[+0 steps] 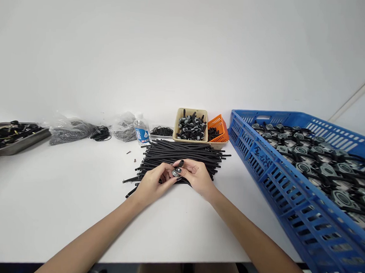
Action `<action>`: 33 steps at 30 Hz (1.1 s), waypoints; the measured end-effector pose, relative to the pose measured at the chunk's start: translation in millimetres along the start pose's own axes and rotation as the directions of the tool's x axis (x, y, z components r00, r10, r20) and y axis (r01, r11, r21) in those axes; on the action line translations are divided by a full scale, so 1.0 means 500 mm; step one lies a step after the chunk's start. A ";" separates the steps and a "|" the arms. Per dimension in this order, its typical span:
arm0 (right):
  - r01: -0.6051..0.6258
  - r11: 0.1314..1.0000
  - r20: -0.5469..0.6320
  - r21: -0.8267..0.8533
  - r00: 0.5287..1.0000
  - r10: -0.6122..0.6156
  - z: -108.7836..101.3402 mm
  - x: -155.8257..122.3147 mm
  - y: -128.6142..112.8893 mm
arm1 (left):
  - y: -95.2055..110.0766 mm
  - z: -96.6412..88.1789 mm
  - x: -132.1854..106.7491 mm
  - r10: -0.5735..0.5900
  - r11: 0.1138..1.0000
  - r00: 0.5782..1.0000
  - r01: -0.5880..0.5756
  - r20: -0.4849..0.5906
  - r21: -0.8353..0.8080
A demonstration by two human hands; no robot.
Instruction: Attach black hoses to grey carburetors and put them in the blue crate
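Observation:
My left hand [158, 179] and my right hand [198, 176] meet over the front of a pile of black rods or tubes [181, 154]. Between their fingertips is a small fitting [176, 173] with a silvery round base and a black stem pointing up. Both hands pinch it, the left at the base and the right beside the stem. Fingers cover part of the fitting. Similar black-and-silver fittings [192, 127] fill a cream bin [175, 132] behind the pile.
A large blue crate [271, 186] of grey parts with black tubes stands at the right. Behind the rods are an orange basket [224, 128] and a clear bottle [142, 130]. Plastic bags of small parts [71, 130] and a metal tray [32, 141] sit leftward.

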State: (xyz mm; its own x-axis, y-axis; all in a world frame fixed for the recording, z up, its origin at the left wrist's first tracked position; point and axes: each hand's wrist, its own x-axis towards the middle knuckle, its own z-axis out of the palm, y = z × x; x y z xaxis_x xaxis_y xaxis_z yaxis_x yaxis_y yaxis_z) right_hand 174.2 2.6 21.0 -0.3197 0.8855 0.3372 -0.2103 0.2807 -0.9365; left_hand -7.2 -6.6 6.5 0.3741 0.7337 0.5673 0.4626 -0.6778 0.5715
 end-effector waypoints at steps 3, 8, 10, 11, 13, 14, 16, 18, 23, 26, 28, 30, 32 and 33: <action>0.005 1.000 0.006 0.002 1.000 -0.005 0.001 0.000 -0.002 | 0.001 0.000 0.000 0.004 1.000 1.000 -0.004 -0.001 0.000; 0.008 1.000 0.011 -0.002 1.000 -0.008 0.000 -0.001 -0.002 | 0.000 0.000 0.001 0.000 1.000 1.000 0.000 -0.003 0.000; 0.011 1.000 0.013 -0.003 1.000 -0.011 0.000 -0.001 -0.001 | 0.000 0.000 0.001 0.004 1.000 1.000 -0.004 -0.002 -0.005; 0.011 1.000 0.015 -0.002 1.000 -0.011 0.000 -0.001 -0.001 | 0.000 0.000 0.002 0.006 1.000 1.000 -0.006 -0.001 -0.007; 0.011 1.000 0.016 -0.002 1.000 -0.011 0.000 -0.001 -0.001 | 0.000 0.000 0.002 0.005 1.000 1.000 -0.005 0.001 -0.007; 0.010 1.000 0.016 -0.003 1.000 -0.010 0.000 0.000 -0.001 | 0.000 0.000 0.002 0.003 1.000 1.000 -0.003 0.002 -0.005; 0.010 1.000 0.016 -0.007 1.000 -0.010 0.000 0.000 0.000 | 0.000 0.000 0.002 0.000 1.000 1.000 0.000 0.003 0.002; 0.010 1.000 0.018 -0.010 1.000 -0.009 0.000 0.000 0.000 | 0.001 0.000 0.001 -0.003 1.000 1.000 0.003 0.002 0.007; 0.015 1.000 0.010 -0.010 1.000 -0.014 0.000 0.000 -0.001 | -0.001 0.001 -0.001 -0.004 1.000 1.000 0.004 0.004 0.003; 0.017 1.000 0.008 -0.018 1.000 -0.017 0.000 0.000 -0.002 | -0.002 0.001 0.000 0.001 1.000 1.000 -0.001 0.002 0.002; 0.016 1.000 0.009 -0.016 1.000 -0.016 0.000 0.000 -0.002 | -0.002 0.001 0.000 0.003 1.000 1.000 -0.003 0.002 0.004; 0.012 1.000 0.011 -0.012 1.000 -0.012 0.000 -0.001 -0.001 | -0.001 0.000 0.000 0.006 1.000 1.000 -0.006 0.002 0.009; 0.006 1.000 0.014 -0.013 1.000 -0.006 -0.001 -0.001 0.000 | 0.001 -0.001 0.001 0.007 1.000 1.000 -0.007 0.002 0.011; 0.004 1.000 0.014 -0.015 1.000 -0.004 -0.001 -0.001 0.001 | 0.001 -0.001 0.001 0.007 1.000 1.000 -0.007 0.002 0.009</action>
State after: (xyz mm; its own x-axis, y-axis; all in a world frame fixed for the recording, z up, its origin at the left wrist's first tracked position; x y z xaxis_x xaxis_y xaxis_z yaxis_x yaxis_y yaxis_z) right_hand 174.7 2.5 20.6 -0.3322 0.8789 0.3423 -0.1976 0.2900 -0.9364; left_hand -7.2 -6.8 7.3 0.3787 0.7292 0.5699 0.4676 -0.6822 0.5621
